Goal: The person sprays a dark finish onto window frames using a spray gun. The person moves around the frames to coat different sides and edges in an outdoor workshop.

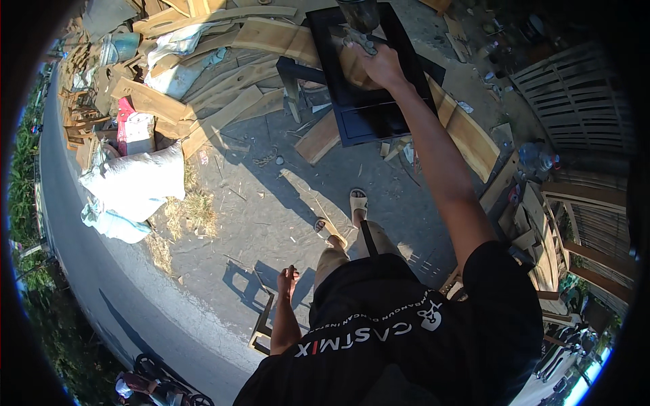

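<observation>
My right hand (pixel 381 66) reaches far forward, its fingers wrapped round the metal grip of a spray gun (pixel 366 44). A dark cup (pixel 360 15) sits on top of the gun. Beneath it lies a glossy black cabinet-like wooden piece (pixel 369 116), with a rectangular opening or inset where bare wood tones show. Black legs (pixel 289 84) stick out at its left side. My left hand (pixel 288 281) hangs low beside my leg, fingers curled in; whether anything is inside them is hidden. On the ground near that hand stands a dark angular frame (pixel 261 328).
Curved wood offcuts (pixel 223 111) pile up at the far left, with white sacks (pixel 139 183) beside them. A plank (pixel 467 132) lies right of the black piece. Slatted panels (pixel 575 98) and a clear plastic jug (pixel 537 158) stand at right. A road (pixel 88 223) runs along the left.
</observation>
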The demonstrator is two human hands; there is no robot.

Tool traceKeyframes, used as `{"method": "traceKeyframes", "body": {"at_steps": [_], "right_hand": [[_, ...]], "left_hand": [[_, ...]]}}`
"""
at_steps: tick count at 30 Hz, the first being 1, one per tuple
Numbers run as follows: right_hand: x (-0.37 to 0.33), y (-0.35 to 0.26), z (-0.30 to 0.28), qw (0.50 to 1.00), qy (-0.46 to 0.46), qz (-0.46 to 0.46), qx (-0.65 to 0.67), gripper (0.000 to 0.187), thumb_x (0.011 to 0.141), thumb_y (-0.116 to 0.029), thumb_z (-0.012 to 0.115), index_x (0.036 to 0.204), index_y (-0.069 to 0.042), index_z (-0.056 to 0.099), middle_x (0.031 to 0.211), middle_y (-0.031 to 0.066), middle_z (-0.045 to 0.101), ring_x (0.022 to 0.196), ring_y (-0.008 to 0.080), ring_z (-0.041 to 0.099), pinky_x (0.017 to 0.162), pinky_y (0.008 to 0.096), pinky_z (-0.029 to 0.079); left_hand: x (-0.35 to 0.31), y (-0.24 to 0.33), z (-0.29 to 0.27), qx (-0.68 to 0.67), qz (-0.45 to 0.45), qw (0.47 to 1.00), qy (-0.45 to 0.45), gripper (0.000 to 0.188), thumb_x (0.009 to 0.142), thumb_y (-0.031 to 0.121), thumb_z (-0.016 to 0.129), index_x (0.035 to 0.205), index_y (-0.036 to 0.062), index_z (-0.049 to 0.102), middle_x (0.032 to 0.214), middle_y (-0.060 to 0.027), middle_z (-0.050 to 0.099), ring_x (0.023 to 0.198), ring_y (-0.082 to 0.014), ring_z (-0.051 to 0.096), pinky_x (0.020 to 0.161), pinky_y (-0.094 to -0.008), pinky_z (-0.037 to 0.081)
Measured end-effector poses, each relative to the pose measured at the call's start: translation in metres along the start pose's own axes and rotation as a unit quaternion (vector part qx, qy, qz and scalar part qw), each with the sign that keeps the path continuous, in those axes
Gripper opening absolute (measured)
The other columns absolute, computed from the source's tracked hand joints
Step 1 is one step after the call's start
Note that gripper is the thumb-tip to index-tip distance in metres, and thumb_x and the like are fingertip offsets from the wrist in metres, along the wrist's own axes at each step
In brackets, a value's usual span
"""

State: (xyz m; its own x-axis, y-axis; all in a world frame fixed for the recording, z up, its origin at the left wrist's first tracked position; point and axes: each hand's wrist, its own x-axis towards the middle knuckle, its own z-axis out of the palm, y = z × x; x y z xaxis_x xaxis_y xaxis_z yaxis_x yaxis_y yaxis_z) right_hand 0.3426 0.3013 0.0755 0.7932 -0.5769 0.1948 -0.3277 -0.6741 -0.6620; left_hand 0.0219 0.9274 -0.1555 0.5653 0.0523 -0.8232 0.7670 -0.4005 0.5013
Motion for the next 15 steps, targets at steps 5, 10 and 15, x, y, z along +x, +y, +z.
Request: {"method": "traceKeyframes", "body": {"at_steps": [5, 10, 15], "right_hand": [[0.03, -0.015, 0.011, 0.999, -0.027, 0.007, 0.016, 0.044, 0.09, -0.049, 0.065, 0.106, -0.008, 0.072, 0.101, 0.0199, 0.071, 0.1, 0.0408, 0.066, 0.083, 0.0438, 0.053], [0.052, -0.001, 0.034, 0.995, -0.008, -0.021, 0.1, 0.058, 0.087, -0.064, 0.06, 0.108, -0.011, 0.073, 0.099, 0.0263, 0.069, 0.099, 0.0458, 0.064, 0.088, 0.0486, 0.052], [0.075, 0.01, 0.03, 0.996, 0.002, 0.085, 0.04, 0.069, 0.085, -0.067, 0.059, 0.107, -0.004, 0.072, 0.104, 0.0295, 0.068, 0.103, 0.0451, 0.065, 0.091, 0.0501, 0.051]], "left_hand": [[-0.002, 0.001, 0.023, 0.007, -0.032, 0.999, 0.014, 0.034, 0.097, 0.036, 0.061, 0.096, 0.003, 0.067, 0.078, -0.0065, 0.069, 0.065, -0.0145, 0.064, 0.056, -0.027, 0.045], [-0.002, 0.011, 0.037, 0.021, -0.037, 0.999, 0.0, 0.036, 0.098, 0.039, 0.06, 0.094, 0.004, 0.069, 0.078, -0.0067, 0.071, 0.065, -0.0159, 0.066, 0.055, -0.0288, 0.046], [-0.003, 0.005, 0.032, -0.013, -0.049, 0.999, -0.011, 0.034, 0.098, 0.036, 0.06, 0.093, 0.0028, 0.067, 0.078, -0.0076, 0.07, 0.067, -0.0157, 0.067, 0.052, -0.0281, 0.046]]}}
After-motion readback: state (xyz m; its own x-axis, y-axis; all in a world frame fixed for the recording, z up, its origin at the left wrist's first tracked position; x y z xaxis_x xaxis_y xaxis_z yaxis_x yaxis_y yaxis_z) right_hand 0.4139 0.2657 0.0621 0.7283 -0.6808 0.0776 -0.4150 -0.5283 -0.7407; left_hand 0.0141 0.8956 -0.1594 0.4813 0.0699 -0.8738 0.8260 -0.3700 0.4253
